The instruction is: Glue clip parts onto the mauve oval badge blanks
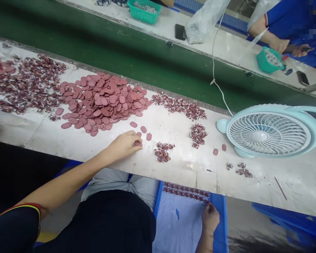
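My left hand (124,144) rests on the white bench (173,165), its fingertips closed on a dark red oval disc (137,143) beside a few loose ones. A big heap of the same oval discs (102,102) lies behind it. Small piles of patterned metal clips (162,151) sit just right of the hand. My right hand (210,218) is below the bench edge, its fingers at the end of a row of assembled pieces (185,191) laid in a blue tray (221,228).
A pale blue table fan (270,133) lies face up at the right, its white cable rising away. More clip piles (28,84) spread at the left. A green conveyor belt (121,52) runs behind; another person's hands (279,45) work by a teal basket (268,60).
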`<state>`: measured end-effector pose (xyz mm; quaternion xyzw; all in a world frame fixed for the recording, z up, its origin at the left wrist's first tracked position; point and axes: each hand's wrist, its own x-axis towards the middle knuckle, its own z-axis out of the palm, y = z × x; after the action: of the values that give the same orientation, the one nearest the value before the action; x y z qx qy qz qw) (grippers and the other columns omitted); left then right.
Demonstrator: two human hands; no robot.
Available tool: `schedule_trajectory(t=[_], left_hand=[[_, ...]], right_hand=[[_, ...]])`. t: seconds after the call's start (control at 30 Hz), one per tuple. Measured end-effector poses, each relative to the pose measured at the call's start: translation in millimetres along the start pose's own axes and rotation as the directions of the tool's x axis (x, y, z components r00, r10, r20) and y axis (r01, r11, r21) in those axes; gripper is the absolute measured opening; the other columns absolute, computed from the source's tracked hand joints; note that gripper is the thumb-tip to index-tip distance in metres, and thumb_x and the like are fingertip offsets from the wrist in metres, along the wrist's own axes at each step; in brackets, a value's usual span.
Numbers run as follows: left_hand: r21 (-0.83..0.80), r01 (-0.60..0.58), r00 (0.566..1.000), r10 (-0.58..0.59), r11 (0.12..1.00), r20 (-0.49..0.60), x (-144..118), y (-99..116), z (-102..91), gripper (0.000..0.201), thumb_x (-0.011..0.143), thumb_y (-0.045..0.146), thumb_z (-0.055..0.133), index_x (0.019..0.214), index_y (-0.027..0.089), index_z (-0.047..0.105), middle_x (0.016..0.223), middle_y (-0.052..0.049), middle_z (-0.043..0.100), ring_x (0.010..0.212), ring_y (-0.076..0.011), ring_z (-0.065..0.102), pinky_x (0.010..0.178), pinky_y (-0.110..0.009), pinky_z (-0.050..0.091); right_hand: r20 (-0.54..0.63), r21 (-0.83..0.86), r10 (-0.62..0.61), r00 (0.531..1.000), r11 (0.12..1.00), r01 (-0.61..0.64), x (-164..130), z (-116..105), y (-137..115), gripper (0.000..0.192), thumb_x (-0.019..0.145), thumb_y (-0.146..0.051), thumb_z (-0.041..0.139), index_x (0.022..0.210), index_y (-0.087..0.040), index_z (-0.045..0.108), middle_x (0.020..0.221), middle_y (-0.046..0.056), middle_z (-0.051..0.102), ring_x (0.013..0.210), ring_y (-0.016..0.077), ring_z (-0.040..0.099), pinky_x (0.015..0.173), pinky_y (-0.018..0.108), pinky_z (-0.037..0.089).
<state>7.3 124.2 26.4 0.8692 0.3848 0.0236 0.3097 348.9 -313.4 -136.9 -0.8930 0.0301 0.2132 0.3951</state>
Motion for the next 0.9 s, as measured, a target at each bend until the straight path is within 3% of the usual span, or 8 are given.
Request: schedule_trajectory(t=[0.2,0.4,0.5,0.63,0.73,0.83,0.9], left_hand=[[0.057,0.072,0.997,-0.074,0.996,0.027,-1,5,-4.0,0.02,0.089,0.039,0.067,0.094,0.022,0.077,0.105,-0.006,0.071,0.09,-0.0219,0.07,0.084,-0.032,0.053],[0.061,0.045,0.999,-0.046,0.997,0.013,-2,2,-2.8,0.017,0.09,0.038,0.066,0.094,0.022,0.073,0.104,-0.005,0.075,0.095,-0.0222,0.07,0.082,-0.032,0.05],[-0.03,0.021,1.0,-0.021,0.999,-0.013,-3,0,0.0,0.016,0.09,0.037,0.067,0.091,0.022,0.071,0.095,-0.003,0.075,0.087,-0.0203,0.068,0.078,-0.031,0.049],[-0.266,-0.015,0.999,0.003,0.964,-0.043,-9,-5,0.4,0.022,0.092,0.042,0.068,0.088,0.021,0.071,0.085,-0.001,0.072,0.079,-0.0164,0.065,0.072,-0.027,0.049],[-0.553,0.015,0.999,-0.041,0.833,-0.034,-24,-10,-2.6,0.028,0.09,0.046,0.074,0.098,0.019,0.074,0.083,0.0,0.07,0.074,-0.0133,0.065,0.067,-0.024,0.052],[-0.792,0.169,0.985,-0.13,0.586,0.114,-44,-15,-1.0,0.034,0.085,0.048,0.081,0.098,0.017,0.072,0.07,0.003,0.064,0.059,-0.0104,0.06,0.054,-0.02,0.051],[-0.874,0.246,0.967,-0.162,0.418,0.195,-56,-15,6.0,0.036,0.081,0.047,0.085,0.092,0.017,0.071,0.062,0.005,0.059,0.051,-0.0088,0.055,0.047,-0.019,0.048]], right_hand=[[-0.1,-0.268,-0.12,0.988,0.959,0.09,18,6,24,0.034,0.098,-0.048,0.062,0.106,-0.017,0.073,0.116,0.01,0.07,0.101,0.0253,0.068,0.072,0.043,0.065],[-0.123,-0.351,-0.13,0.984,0.933,0.079,21,10,22,0.033,0.097,-0.047,0.065,0.107,-0.017,0.073,0.115,0.009,0.072,0.101,0.0243,0.069,0.079,0.044,0.065],[-0.13,-0.327,-0.133,0.982,0.941,0.084,16,10,10,0.03,0.096,-0.046,0.066,0.104,-0.018,0.072,0.111,0.007,0.072,0.098,0.0226,0.069,0.078,0.043,0.065],[-0.149,-0.227,-0.14,0.979,0.968,0.104,1,8,-12,0.029,0.096,-0.046,0.066,0.096,-0.018,0.072,0.103,0.005,0.07,0.091,0.0219,0.068,0.07,0.041,0.063],[-0.255,-0.079,-0.107,0.961,0.993,0.089,-19,9,-40,0.026,0.093,-0.044,0.071,0.092,-0.018,0.068,0.1,0.003,0.069,0.089,0.0214,0.067,0.064,0.036,0.06],[-0.351,0.184,-0.029,0.936,0.978,0.099,-54,16,-81,0.029,0.088,-0.049,0.073,0.092,-0.021,0.063,0.095,0.001,0.066,0.082,0.019,0.064,0.054,0.033,0.055],[-0.319,0.415,0.03,0.947,0.903,0.111,-85,24,-116,0.028,0.086,-0.047,0.073,0.093,-0.022,0.064,0.086,-0.002,0.06,0.075,0.0143,0.058,0.049,0.026,0.051]])
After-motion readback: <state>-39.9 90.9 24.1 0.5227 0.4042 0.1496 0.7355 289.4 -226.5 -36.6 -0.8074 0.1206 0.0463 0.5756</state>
